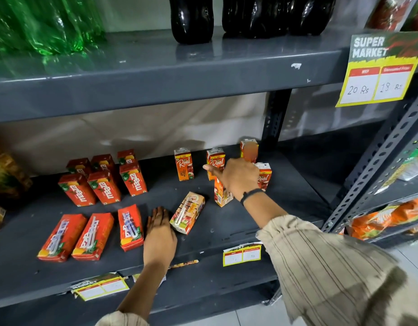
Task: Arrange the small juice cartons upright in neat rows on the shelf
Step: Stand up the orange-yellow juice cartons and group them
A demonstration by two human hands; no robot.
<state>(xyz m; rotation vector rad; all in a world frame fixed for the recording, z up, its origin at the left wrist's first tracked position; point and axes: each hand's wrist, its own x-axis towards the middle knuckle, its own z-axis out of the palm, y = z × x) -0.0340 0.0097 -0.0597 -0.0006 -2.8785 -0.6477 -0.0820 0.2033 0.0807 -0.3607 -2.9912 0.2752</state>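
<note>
On the grey shelf (226,234), several red Maaza cartons (104,187) stand upright in rows at the left. Three more Maaza cartons (93,234) lie flat near the front edge. Several orange Real cartons (184,164) stand at the back right, and one Real carton (187,212) lies flat in the middle. My left hand (160,234) rests flat on the shelf between the lying Maaza cartons and the lying Real carton, holding nothing. My right hand (236,177) sits on top of a slightly tilted upright Real carton (223,196), thumb spread to the left. Its fingers are hidden.
The shelf above (156,74) carries green bottles (43,27) and dark bottles (191,20). A yellow price sign (379,71) hangs at the right. A perforated upright post (377,161) borders the shelf, with snack packets (391,215) beyond. Price tags (242,254) line the front edge.
</note>
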